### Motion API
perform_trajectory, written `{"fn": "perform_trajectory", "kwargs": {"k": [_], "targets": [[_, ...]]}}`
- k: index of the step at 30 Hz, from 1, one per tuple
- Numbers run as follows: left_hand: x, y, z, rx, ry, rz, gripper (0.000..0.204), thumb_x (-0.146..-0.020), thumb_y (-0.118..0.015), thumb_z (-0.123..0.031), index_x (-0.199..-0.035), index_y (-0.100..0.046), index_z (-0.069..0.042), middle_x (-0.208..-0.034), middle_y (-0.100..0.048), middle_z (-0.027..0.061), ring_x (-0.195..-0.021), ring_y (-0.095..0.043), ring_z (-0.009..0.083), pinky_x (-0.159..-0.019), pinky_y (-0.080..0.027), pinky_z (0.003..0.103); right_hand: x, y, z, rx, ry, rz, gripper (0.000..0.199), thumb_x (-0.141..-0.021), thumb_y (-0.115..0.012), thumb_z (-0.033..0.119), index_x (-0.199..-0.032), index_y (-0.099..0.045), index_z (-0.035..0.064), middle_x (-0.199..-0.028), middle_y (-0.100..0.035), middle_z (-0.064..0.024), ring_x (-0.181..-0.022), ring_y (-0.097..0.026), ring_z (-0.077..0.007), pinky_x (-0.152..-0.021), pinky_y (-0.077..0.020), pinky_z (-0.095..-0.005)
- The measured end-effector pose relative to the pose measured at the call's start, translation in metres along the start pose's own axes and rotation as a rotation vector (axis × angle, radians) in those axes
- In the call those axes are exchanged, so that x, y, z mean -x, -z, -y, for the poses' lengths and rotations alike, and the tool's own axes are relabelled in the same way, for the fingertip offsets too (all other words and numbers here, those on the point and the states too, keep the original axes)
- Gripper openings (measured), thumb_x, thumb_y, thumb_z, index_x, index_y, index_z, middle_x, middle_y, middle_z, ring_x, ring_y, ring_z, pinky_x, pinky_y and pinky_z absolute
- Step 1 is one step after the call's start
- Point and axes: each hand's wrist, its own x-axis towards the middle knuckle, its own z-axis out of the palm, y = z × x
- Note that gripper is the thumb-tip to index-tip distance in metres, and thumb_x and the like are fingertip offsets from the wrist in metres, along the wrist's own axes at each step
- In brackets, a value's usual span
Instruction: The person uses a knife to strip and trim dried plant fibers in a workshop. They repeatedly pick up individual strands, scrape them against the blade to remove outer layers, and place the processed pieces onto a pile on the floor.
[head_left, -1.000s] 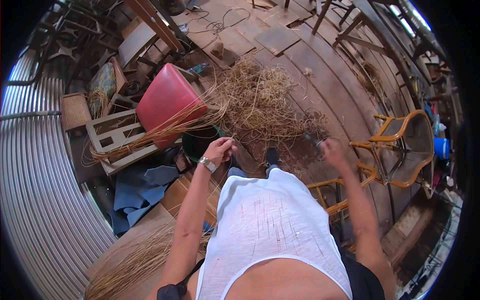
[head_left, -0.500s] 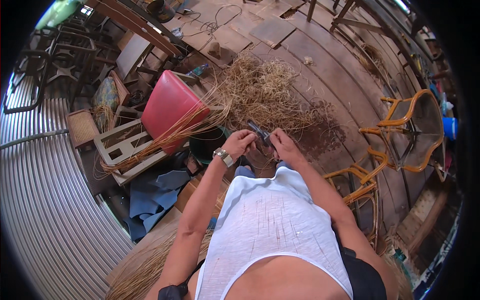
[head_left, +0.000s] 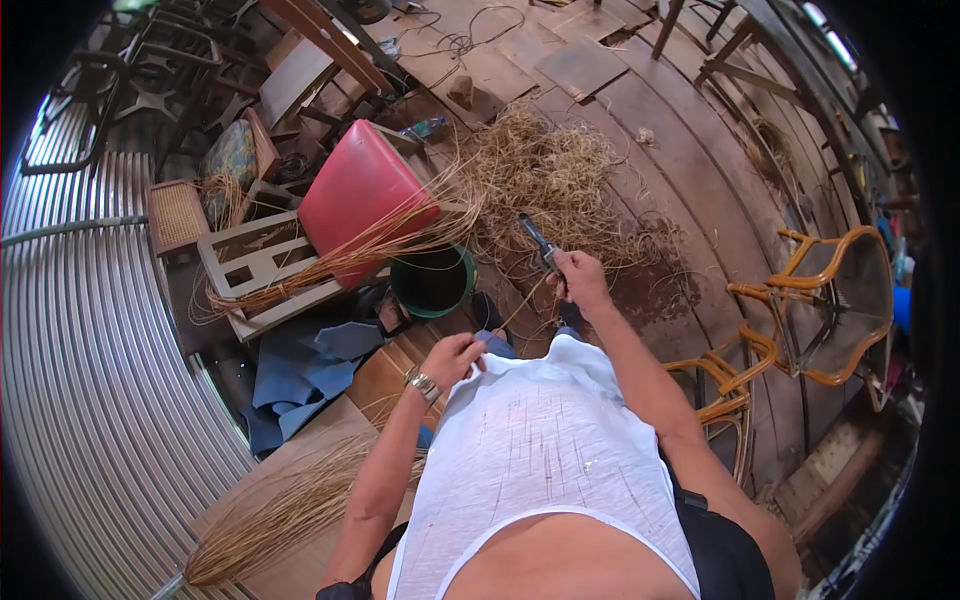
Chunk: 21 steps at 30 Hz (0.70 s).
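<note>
Fingers of the right hand (head_left: 583, 280) grip a tool (head_left: 536, 237) projecting forward; left hand (head_left: 450, 361) sits lower, fingers curled, hold unclear; strand (head_left: 521, 304) slants between.

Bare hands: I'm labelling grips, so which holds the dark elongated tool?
The bare right hand holds the dark elongated tool; the bare left hand, with a silver metal wristwatch, does not.

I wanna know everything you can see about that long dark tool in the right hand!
The long, narrow, dark, metal-looking tool has a lighter grey patch near the bare right hand, which grips its near end and hides part of it. Its far end points away from the person and slightly left, overlapping the tangled, tan, straw-like pile in this view. A thin tan strip shows just below; whether they touch isn't clear.
</note>
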Motion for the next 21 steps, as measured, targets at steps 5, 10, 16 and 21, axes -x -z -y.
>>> {"fn": "perform_trajectory", "kwargs": {"k": [5,10,16,21], "targets": [[0.011,-0.010,0.008,-0.090,-0.083,-0.131,0.025,-0.095,-0.053,-0.024,-0.088,-0.061,-0.002,-0.070,-0.063,0.0014,-0.064,-0.054,0.0080,-0.061,-0.044,0.024,0.002,-0.007,0.002,0.031,-0.052,0.142,0.027,-0.094,-0.057,0.031,-0.084,-0.052,0.0057,-0.065,-0.062,-0.0069,-0.040,-0.049,-0.0076,-0.034,-0.0336,-0.0216],[-0.009,-0.028,-0.002,0.174,-0.280,-0.214,0.021,-0.097,-0.052,-0.023,-0.093,-0.060,-0.004,-0.070,-0.061,0.0000,-0.060,-0.051,0.0062,-0.058,-0.041,0.021,0.008,-0.030,0.001,0.040,-0.068,0.205,0.027,-0.095,-0.056,0.030,-0.083,-0.049,0.0074,-0.063,-0.061,-0.0068,-0.039,-0.047,-0.0074,-0.033,-0.0319,-0.0218],[0.006,-0.022,0.000,0.113,-0.131,-0.138,0.023,-0.096,-0.053,-0.025,-0.094,-0.062,-0.004,-0.071,-0.064,0.0004,-0.058,-0.049,0.0054,-0.054,-0.041,0.023,-0.002,-0.022,0.002,0.060,-0.067,0.174,0.027,-0.095,-0.054,0.031,-0.083,-0.050,0.0076,-0.062,-0.060,-0.0065,-0.039,-0.047,-0.0083,-0.033,-0.0325,-0.0223],[-0.004,-0.024,0.000,0.296,-0.168,-0.216,0.020,-0.097,-0.051,-0.022,-0.093,-0.058,-0.003,-0.069,-0.062,0.0016,-0.048,-0.043,0.0037,-0.043,-0.032,0.018,0.002,-0.012,0.001,0.455,-0.051,0.266,0.021,-0.094,-0.056,0.024,-0.088,-0.049,0.0050,-0.061,-0.058,-0.0072,-0.041,-0.049,-0.0095,-0.036,-0.0382,-0.0247]]}}
